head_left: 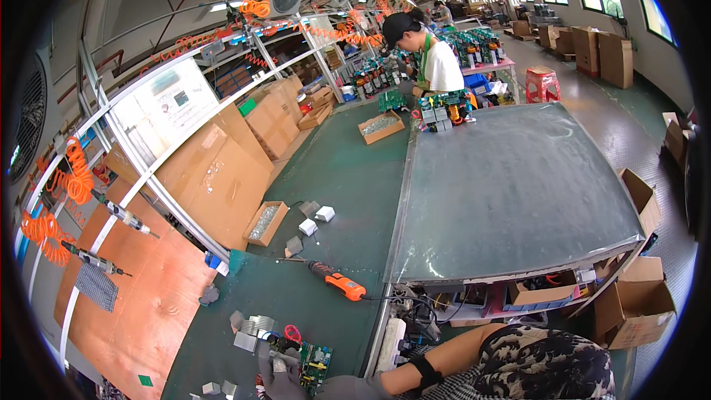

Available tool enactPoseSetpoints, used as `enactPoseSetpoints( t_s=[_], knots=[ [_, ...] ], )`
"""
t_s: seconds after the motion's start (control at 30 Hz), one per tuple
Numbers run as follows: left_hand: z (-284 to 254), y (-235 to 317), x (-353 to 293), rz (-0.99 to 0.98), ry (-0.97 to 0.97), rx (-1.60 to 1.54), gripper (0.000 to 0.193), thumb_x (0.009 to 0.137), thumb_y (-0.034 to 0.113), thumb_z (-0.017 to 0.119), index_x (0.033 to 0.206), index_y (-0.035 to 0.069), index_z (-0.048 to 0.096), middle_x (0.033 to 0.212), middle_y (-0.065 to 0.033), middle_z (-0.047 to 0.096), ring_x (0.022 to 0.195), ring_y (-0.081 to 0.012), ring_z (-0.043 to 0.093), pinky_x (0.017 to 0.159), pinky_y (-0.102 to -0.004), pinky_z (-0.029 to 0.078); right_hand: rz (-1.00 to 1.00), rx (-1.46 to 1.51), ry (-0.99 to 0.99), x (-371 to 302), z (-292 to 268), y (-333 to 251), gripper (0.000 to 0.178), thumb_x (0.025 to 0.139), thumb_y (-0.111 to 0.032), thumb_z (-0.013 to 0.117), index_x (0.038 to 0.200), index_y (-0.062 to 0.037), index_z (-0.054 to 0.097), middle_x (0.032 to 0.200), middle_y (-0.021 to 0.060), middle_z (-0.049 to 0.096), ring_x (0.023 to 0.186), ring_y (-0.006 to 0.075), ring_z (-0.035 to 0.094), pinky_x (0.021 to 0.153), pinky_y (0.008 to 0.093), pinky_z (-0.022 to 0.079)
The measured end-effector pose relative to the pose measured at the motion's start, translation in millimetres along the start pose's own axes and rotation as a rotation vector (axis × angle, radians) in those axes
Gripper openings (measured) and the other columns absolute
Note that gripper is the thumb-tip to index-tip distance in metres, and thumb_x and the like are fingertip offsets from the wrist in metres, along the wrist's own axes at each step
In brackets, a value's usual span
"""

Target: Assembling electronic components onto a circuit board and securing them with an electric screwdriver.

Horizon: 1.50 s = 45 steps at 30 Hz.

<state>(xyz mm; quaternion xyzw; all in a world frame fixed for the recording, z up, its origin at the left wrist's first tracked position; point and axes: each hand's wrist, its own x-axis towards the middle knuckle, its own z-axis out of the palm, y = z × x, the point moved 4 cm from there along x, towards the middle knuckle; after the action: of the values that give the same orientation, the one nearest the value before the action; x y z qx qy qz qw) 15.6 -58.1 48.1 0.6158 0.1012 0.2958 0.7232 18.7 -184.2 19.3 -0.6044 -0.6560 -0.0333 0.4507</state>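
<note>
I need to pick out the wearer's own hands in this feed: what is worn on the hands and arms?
Grey work gloves cover both hands: one over the green circuit board, the other beside it. That forearm is bare apart from a black band below the elbow. No sleeve shows on it.

Orange electric screwdriver lies on green tabletop — small cardboard box of screws beyond it. Large grey sheet to the right. Red stool far off — another person works there.
</note>
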Motion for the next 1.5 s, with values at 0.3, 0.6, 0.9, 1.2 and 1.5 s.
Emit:
enactPoseSetpoints(
  t_s=[0.3, 0.6, 0.9, 1.2, 1.5],
  knots=[
    [39.7, -13.0, 3.9, 0.005, -0.023, 0.195, 0.04, 0.098, 0.02, 0.056, 0.134, 0.003, 0.055, 0.118, -0.0136, 0.063, 0.105, -0.0251, 0.06, 0.092, -0.0321, 0.048, 0.061, 0.035, 0.041, -27.2, -13.5, 27.5, 0.027, 0.073, -0.03, 0.068, 0.082, -0.0052, 0.063, 0.08, 0.0198, 0.062, 0.079, 0.0422, 0.061, 0.067, 0.0511, 0.048],
    [78.8, -21.3, 37.8, 0.138, 0.122, 0.133, 0.045, 0.096, 0.022, 0.058, 0.138, 0.007, 0.051, 0.13, -0.0139, 0.06, 0.119, -0.0323, 0.056, 0.105, -0.0373, 0.042, 0.085, 0.319, 0.132, -52.2, -50.0, 27.5, 0.02, 0.077, -0.018, 0.062, 0.087, -0.0015, 0.056, 0.085, 0.0208, 0.057, 0.085, 0.0432, 0.057, 0.073, 0.0499, 0.047],
    [143.9, -37.1, 39.3, 0.62, -0.669, 1.425, 0.019, 0.087, 0.017, 0.059, 0.103, 0.01, 0.066, 0.091, -0.0088, 0.067, 0.088, -0.0284, 0.065, 0.078, -0.0425, 0.05, 0.171, 0.104, -0.016, -52.2, -113.3, 27.2, 0.016, 0.081, -0.016, 0.064, 0.094, -0.0081, 0.06, 0.086, 0.0113, 0.062, 0.079, 0.0325, 0.062, 0.071, 0.0424, 0.05],
    [135.0, -52.2, -2.9, 0.883, -0.881, 1.567, 0.019, 0.075, 0.029, 0.065, 0.089, 0.018, 0.058, 0.083, -0.002, 0.054, 0.087, -0.0191, 0.057, 0.091, -0.0371, 0.043, -0.005, -0.433, 0.296, -22.1, -96.7, 30.8, 0.029, 0.074, -0.026, 0.067, 0.099, -0.0106, 0.063, 0.102, 0.0086, 0.06, 0.102, 0.0254, 0.058, 0.09, 0.0356, 0.045],
    [103.5, -65.2, -23.4, 0.453, -0.817, 1.425, 0.047, 0.079, 0.028, 0.065, 0.125, 0.017, 0.061, 0.128, -0.008, 0.059, 0.127, -0.0313, 0.05, 0.108, -0.0511, 0.035, -0.128, 0.07, 0.036, -19.7, -0.3, 1.9, 0.044, 0.063, -0.032, 0.075, 0.1, -0.0097, 0.062, 0.104, 0.0118, 0.059, 0.103, 0.0293, 0.055, 0.094, 0.0411, 0.042]
  ],
)
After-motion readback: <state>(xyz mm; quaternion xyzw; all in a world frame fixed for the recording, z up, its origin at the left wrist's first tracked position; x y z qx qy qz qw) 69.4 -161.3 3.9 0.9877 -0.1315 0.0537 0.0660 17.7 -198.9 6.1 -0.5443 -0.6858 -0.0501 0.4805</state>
